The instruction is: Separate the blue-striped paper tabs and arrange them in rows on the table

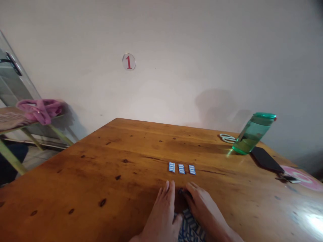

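My left hand (pixel 165 210) lies on the table with its fingers stretched forward and the thumb apart, beside a heap of small blue-and-white pieces (pixel 188 227). On the heap's other side is my right hand (pixel 203 203), its fingers curled in. A small dark thing (pixel 180 191) shows at its fingertips, too little of it visible to name. Both hands partly cover the heap. Just beyond them, three small groups of blue-and-white pieces stand in a row: a left group (pixel 172 167), a middle group (pixel 181 168) and a right group (pixel 192 169).
At the right of the wooden table (pixel 83 181) stand a green bottle (pixel 254 133), a black phone-like slab (pixel 266 159), a pale looped cord (pixel 227 138), keys (pixel 287 178) and a pink round mat (pixel 308 179). A pink cloth (pixel 41 109) lies on another table at left.
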A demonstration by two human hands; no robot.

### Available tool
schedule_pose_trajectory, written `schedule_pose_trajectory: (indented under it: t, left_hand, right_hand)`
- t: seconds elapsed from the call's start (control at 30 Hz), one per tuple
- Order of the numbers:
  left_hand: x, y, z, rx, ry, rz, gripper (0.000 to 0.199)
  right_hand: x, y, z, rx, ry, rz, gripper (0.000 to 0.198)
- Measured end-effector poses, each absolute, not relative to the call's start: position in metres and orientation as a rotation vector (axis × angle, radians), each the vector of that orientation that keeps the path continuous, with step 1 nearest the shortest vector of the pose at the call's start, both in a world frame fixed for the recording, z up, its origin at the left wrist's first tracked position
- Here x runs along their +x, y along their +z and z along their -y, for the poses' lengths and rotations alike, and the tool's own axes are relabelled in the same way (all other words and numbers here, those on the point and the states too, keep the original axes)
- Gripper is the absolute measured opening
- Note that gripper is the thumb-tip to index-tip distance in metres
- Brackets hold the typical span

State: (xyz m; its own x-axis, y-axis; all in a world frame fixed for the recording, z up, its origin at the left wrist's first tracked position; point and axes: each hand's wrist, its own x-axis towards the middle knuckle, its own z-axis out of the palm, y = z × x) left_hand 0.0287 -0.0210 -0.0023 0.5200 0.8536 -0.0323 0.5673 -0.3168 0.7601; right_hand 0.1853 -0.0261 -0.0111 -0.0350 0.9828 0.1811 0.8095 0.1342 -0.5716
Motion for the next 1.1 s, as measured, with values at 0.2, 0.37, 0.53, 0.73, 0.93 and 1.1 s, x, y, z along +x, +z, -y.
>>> schedule_pose_trajectory:
  t: [0.2,0.37,0.53,0.73,0.93,1.1]
  left_hand:
    - [0.026,0.000,0.007,1.534,1.060,-1.055,0.035]
    - [0.032,0.013,0.005,1.249,0.963,-0.848,0.017]
    - [0.038,0.024,0.004,1.125,0.972,-0.873,0.009]
    - [0.052,0.014,-0.001,0.989,1.030,-0.927,0.012]
    - [0.050,0.008,0.001,1.034,1.118,-0.967,0.010]
    - [0.046,0.012,0.006,1.067,1.109,-0.926,0.011]
  right_hand:
    - [0.171,0.004,0.030,-1.312,1.108,1.087,0.020]
    - [0.160,0.005,0.035,-1.146,1.277,0.884,0.022]
    - [0.167,-0.003,0.030,-1.128,1.183,0.925,0.023]
    - [0.168,-0.010,0.026,-1.159,1.166,0.933,0.027]
    - [0.162,-0.008,0.028,-1.206,1.058,0.995,0.030]
    - [0.165,-0.010,0.030,-1.240,1.038,1.020,0.031]
